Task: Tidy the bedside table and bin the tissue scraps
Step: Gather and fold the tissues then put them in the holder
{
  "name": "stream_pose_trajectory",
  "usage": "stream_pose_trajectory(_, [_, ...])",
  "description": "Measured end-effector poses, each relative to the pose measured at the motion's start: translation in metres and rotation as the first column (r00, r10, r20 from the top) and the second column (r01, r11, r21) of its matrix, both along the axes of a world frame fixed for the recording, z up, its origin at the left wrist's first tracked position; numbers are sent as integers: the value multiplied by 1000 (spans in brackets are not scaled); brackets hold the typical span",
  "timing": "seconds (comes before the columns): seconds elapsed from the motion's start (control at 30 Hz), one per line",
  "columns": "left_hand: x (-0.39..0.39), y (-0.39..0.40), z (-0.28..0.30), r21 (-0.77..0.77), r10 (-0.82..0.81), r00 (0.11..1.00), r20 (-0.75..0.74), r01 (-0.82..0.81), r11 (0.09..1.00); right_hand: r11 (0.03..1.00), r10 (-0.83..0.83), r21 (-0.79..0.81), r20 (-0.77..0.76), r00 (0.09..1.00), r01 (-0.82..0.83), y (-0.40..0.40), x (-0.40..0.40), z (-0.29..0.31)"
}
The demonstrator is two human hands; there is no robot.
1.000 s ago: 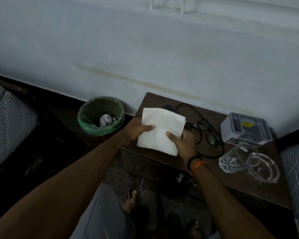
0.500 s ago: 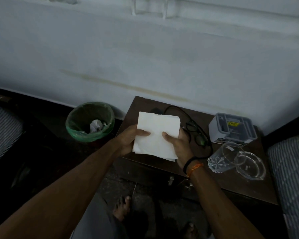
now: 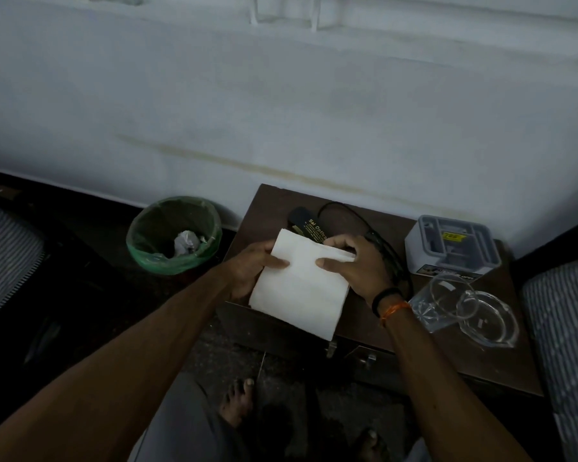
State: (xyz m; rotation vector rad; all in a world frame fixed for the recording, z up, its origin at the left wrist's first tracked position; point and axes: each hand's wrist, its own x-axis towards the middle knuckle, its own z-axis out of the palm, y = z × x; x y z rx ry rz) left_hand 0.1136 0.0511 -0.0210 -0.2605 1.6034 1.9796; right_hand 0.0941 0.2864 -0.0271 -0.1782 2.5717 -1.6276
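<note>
A white folded tissue sheet (image 3: 301,288) is held above the front left part of the brown bedside table (image 3: 274,205). My left hand (image 3: 251,268) grips its left edge, thumb on top. My right hand (image 3: 354,265) pinches its upper right corner, thumb on the sheet. A green-lined bin (image 3: 174,235) stands on the floor left of the table, with a crumpled tissue scrap (image 3: 186,243) inside. Behind the sheet lies a black spectacle case (image 3: 309,226) with gold lettering.
A black cable (image 3: 351,211) loops across the table behind my right hand. A grey box (image 3: 452,248) stands at the back right, a tipped glass tumbler (image 3: 437,301) and a glass ashtray (image 3: 488,318) in front of it. Striped bedding flanks both sides; my bare feet are below.
The sheet has turned and sunk toward the table's front edge. My right hand shifted up to its top right corner, uncovering the black case. The camera view drifted slightly.
</note>
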Motion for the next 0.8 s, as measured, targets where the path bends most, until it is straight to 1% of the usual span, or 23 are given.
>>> stream_pose_trajectory(0.1, [1, -2, -1, 19, 0, 1000, 2, 0, 1000, 999, 5, -42, 2, 1000, -5, 2, 2, -3])
stream_pose_trajectory(0.23, [2, 1, 0, -26, 37, 999, -31, -38, 999, 991, 41, -130, 82, 996, -30, 2, 5, -4])
stream_pose_trajectory(0.33, [2, 4, 5, -86, 19, 996, -85, -27, 996, 991, 49, -130, 96, 994, -37, 1, 5, -4])
stream_pose_trajectory(0.47, [2, 4, 10, -119, 14, 993, -118, -28, 993, 989, 8, -149, 101, 995, 7, 2, 5, -5])
stream_pose_trajectory(0.53, [1, 4, 13, -119, 16, 993, -115, -30, 992, 986, 13, -164, 73, 997, -1, 4, 6, -3])
stream_pose_trajectory(0.6, [1, 5, 18, -119, -2, 992, -126, -13, 993, 987, 26, -157, 54, 998, -17, 6, 5, -3])
stream_pose_trajectory(0.7, [1, 7, 20, -130, -64, 984, -165, 42, 991, 991, 17, -134, 74, 997, -7, 8, 5, 0])
stream_pose_trajectory(0.8, [2, 8, 20, -104, -108, 975, -192, 89, 991, 997, 29, -77, 77, 997, -23, 10, 4, 1])
